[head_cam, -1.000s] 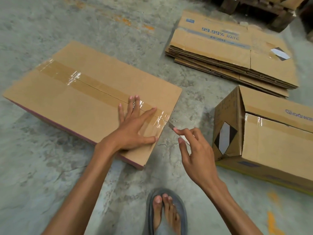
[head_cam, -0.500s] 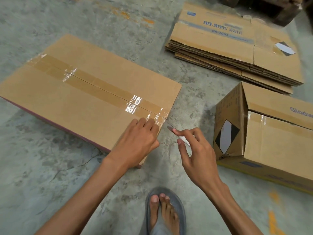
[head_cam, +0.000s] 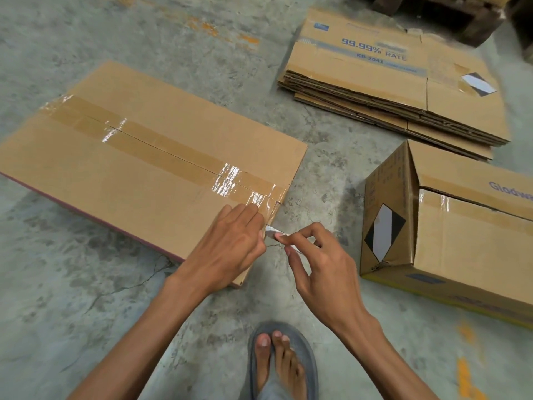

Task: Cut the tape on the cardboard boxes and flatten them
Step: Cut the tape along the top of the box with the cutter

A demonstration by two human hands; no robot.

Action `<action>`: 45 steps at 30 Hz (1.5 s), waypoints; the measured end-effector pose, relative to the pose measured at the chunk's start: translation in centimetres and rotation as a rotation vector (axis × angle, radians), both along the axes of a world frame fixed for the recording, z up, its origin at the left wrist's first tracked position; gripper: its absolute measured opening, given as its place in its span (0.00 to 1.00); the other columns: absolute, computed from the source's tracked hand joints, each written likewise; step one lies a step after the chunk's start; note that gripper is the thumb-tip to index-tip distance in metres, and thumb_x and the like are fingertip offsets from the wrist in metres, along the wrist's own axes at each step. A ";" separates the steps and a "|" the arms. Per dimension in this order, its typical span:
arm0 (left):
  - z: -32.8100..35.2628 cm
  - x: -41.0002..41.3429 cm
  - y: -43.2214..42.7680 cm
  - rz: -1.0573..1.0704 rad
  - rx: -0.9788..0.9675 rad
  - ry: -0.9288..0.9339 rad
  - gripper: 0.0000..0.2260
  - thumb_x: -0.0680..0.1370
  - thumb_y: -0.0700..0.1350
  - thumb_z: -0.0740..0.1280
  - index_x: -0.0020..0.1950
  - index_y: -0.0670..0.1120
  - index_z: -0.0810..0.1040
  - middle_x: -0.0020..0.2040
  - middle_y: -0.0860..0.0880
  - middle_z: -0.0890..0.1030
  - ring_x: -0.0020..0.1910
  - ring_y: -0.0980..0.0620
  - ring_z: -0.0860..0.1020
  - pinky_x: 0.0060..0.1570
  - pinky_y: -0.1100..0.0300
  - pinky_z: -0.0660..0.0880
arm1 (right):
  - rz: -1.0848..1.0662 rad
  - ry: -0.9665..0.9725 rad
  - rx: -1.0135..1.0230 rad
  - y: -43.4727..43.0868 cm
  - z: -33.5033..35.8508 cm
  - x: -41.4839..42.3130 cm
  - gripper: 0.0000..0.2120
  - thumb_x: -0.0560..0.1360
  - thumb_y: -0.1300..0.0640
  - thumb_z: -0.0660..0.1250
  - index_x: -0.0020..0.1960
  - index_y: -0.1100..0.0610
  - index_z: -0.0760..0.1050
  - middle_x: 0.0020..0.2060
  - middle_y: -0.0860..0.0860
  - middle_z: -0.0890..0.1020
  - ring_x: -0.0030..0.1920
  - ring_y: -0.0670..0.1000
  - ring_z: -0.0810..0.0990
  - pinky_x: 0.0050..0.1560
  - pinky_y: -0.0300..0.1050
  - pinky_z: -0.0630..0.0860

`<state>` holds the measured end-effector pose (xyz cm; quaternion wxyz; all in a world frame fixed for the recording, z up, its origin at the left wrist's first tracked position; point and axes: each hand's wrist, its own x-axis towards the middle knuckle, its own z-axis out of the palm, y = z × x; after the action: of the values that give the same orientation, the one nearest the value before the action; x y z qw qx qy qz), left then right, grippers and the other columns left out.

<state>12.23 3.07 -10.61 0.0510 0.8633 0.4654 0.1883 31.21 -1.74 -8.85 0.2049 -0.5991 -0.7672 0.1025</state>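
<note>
A wide, low cardboard box [head_cam: 138, 174] lies on the concrete floor, its top seam covered by a strip of brown tape [head_cam: 161, 151]. My left hand [head_cam: 230, 246] curls over the box's near right edge, fingers bent at the tape's end. My right hand [head_cam: 320, 267] pinches a small metal blade [head_cam: 272, 231] between thumb and forefinger. The blade's tip sits at that same box edge, next to my left fingertips.
A second taped box [head_cam: 461, 235] stands upright at the right, a black-and-white diamond label on its side. A stack of flattened cartons [head_cam: 389, 82] lies at the back right. My foot in a grey sandal [head_cam: 281, 362] is near the bottom middle. Dark wooden pallets fill the top right corner.
My left hand slid from lying flat on the box top back to its near right edge and curled. My right hand brought the blade closer to that edge.
</note>
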 end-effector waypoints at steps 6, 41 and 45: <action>0.0 0.0 -0.1 0.016 0.004 0.006 0.04 0.78 0.43 0.55 0.43 0.48 0.66 0.41 0.52 0.63 0.38 0.50 0.64 0.40 0.54 0.66 | -0.070 0.050 -0.014 1.1 -0.4 -1.7 0.11 0.80 0.57 0.64 0.61 0.48 0.79 0.46 0.48 0.75 0.31 0.45 0.65 0.27 0.39 0.63; -1.2 1.0 1.8 0.326 -0.170 0.135 0.27 0.83 0.59 0.42 0.81 0.52 0.44 0.81 0.45 0.42 0.79 0.49 0.39 0.77 0.44 0.43 | -0.187 -0.001 0.085 10.8 -1.1 0.6 0.07 0.80 0.55 0.64 0.55 0.54 0.79 0.44 0.50 0.76 0.33 0.49 0.73 0.30 0.41 0.66; -1.4 1.2 1.9 0.357 -0.162 0.121 0.25 0.84 0.56 0.42 0.81 0.53 0.45 0.81 0.46 0.43 0.80 0.49 0.40 0.77 0.44 0.44 | -0.219 -0.010 0.097 7.6 -0.7 1.0 0.06 0.81 0.55 0.63 0.55 0.53 0.77 0.45 0.50 0.75 0.31 0.49 0.73 0.28 0.40 0.64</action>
<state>13.40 4.94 -12.04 0.0580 0.7700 0.6267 0.1044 32.21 5.82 -9.58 0.2400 -0.6694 -0.7020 0.0394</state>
